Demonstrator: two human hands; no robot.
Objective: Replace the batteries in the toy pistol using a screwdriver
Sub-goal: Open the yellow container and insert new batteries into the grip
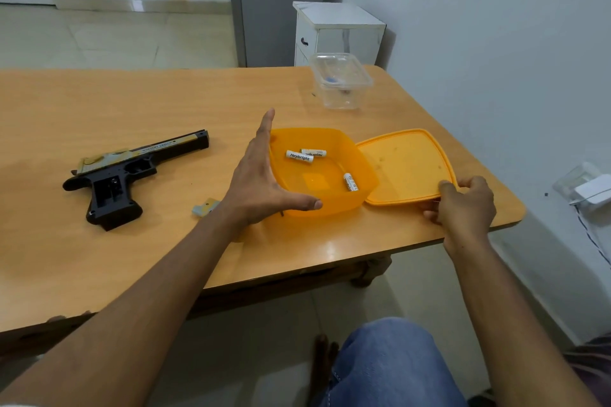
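Nearest the wearer, the right hand (463, 205) pinches the near corner of the orange lid (408, 166), which lies on the table (99, 258) touching the right side of the orange box (325, 200). The left hand (261, 182) is spread open with nothing in it, thumb along the box's near wall and fingers rising beside its left wall.

Inside the box lie three white batteries: one (351, 182) toward the right, two (300, 156) together at the far side. Judged light, rigid and smooth; they will roll, so each is best pinched across its middle between thumb and forefinger.

A small grey cover piece (205, 207) lies just left of the left wrist. Further left rests the toy pistol (132, 172), on its side, grip compartment exposed. Judged light hollow plastic; best steadied by the grip.

At the far edge stands a clear container (340, 81). No screwdriver is identifiable.
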